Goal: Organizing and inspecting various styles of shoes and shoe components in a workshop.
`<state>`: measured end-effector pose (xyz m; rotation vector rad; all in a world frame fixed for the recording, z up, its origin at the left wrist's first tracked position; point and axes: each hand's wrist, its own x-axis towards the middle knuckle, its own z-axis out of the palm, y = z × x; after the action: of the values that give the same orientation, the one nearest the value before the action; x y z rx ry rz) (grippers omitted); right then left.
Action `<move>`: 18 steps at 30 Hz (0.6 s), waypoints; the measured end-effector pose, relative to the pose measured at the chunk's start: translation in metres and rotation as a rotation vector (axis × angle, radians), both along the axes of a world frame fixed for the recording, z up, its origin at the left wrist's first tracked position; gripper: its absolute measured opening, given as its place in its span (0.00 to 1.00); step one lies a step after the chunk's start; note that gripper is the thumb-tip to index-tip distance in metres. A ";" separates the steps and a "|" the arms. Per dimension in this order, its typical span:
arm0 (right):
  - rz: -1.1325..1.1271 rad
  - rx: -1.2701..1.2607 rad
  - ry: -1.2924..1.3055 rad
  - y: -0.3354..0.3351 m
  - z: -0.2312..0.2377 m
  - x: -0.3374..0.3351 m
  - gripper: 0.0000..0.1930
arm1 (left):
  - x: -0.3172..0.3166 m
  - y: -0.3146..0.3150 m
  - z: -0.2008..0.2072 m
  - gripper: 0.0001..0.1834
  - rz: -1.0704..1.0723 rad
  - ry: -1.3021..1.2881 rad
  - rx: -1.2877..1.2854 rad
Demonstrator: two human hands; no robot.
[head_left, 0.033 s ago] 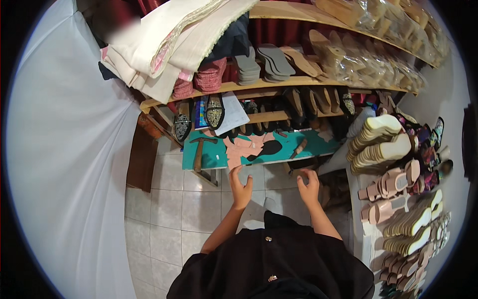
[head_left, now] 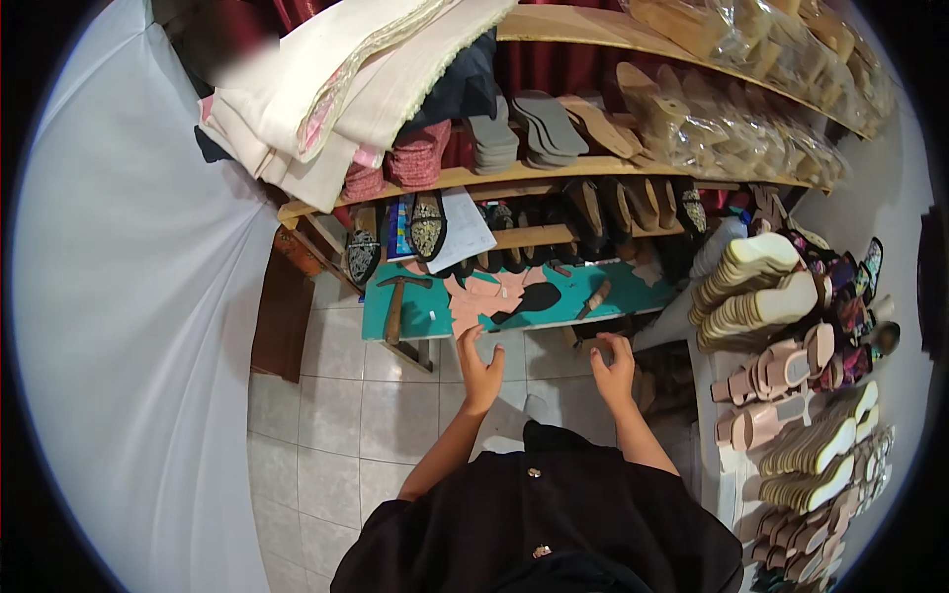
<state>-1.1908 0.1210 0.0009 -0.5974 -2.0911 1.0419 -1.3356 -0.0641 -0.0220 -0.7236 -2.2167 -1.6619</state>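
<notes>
My left hand (head_left: 480,374) is held out in front of the bench, thumb and fingers apart, holding nothing. My right hand (head_left: 613,370) mirrors it further right, also empty with its fingers curved apart. Before them stands a low green bench (head_left: 432,299). On it lie a hammer (head_left: 394,308), pink cut pieces of material (head_left: 481,296), a black sole-shaped piece (head_left: 535,301) and a knife with a wrapped handle (head_left: 594,298). The left hand is nearest the pink pieces; the right is below the knife. Neither hand visibly touches anything.
Wooden shelves (head_left: 465,176) behind the bench carry grey soles (head_left: 547,128), red stacked pieces (head_left: 419,156) and bagged shoe forms (head_left: 682,114). Finished shoes (head_left: 428,225) sit lower. At right, a white ledge holds cream soles (head_left: 756,292) and pink sandals (head_left: 771,371). White cloth (head_left: 148,326) hangs left.
</notes>
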 end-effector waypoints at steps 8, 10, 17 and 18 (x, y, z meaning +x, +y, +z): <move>-0.091 0.140 0.042 0.100 0.009 -0.077 0.25 | -0.068 0.120 0.020 0.29 -0.248 0.023 -0.081; -0.137 0.081 -0.016 0.127 0.005 -0.094 0.29 | -0.075 0.151 0.021 0.31 -0.251 -0.066 -0.323; -0.234 -0.010 -0.088 0.171 -0.015 -0.136 0.35 | -0.104 0.222 0.001 0.44 -0.405 -0.131 -0.307; -0.234 -0.036 -0.141 0.173 -0.016 -0.142 0.37 | -0.113 0.231 -0.004 0.49 -0.426 -0.116 -0.331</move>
<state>-1.3331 0.2938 -0.0152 -0.9333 -2.0648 0.9272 -1.4483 0.1667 -0.0264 -1.2907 -2.5929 -1.5520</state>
